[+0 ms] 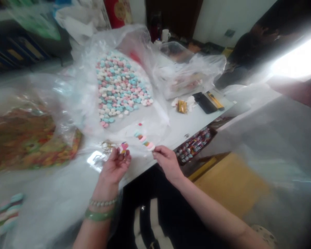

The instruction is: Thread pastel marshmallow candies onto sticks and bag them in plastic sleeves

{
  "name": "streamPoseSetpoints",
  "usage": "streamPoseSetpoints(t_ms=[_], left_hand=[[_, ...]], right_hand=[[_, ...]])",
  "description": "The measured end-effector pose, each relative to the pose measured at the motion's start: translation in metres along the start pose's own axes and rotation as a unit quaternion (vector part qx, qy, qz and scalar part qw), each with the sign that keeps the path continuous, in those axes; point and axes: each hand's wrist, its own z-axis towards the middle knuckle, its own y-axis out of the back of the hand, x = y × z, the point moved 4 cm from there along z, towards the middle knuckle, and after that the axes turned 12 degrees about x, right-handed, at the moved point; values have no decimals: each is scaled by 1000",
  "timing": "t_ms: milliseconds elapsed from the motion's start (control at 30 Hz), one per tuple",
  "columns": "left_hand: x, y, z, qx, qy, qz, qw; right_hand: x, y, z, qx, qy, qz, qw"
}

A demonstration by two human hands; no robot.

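Both hands pinch narrowly; left hand (115, 166) on a pink candy (123, 147); right hand (167, 162) on a pastel candy row (144, 140).

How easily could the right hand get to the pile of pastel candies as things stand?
Probably quite easily. The right hand is close to the pile of pastel candies, and nothing solid stands between them. Only the clear plastic sheeting might interfere; I can't tell whether it covers the pile.
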Motion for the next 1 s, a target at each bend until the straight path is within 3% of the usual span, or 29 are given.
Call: streamPoseSetpoints(t_ms=[167, 367, 633, 833, 933, 1000], left_hand=[[-3, -5, -8, -18, -7, -20, 1000], [-3, -9, -15, 27, 1, -29, 999], [-13, 0, -9, 23, -17, 0, 1000], [-21, -4, -7, 15, -95, 54, 994], [-25, -6, -10, 36, -132, 141, 981], [-25, -7, -12, 64, -141, 200, 967]], right_hand=[[13, -4, -15, 13, 84, -142, 986], [9, -13, -19, 6, 184, -257, 949], [16, -19, -33, -18, 239, -489, 839], [23, -22, -36, -24, 275, -551, 787], [22, -22, -35, -6, 270, -565, 780], [17, -20, -32, 15, 245, -554, 796]])
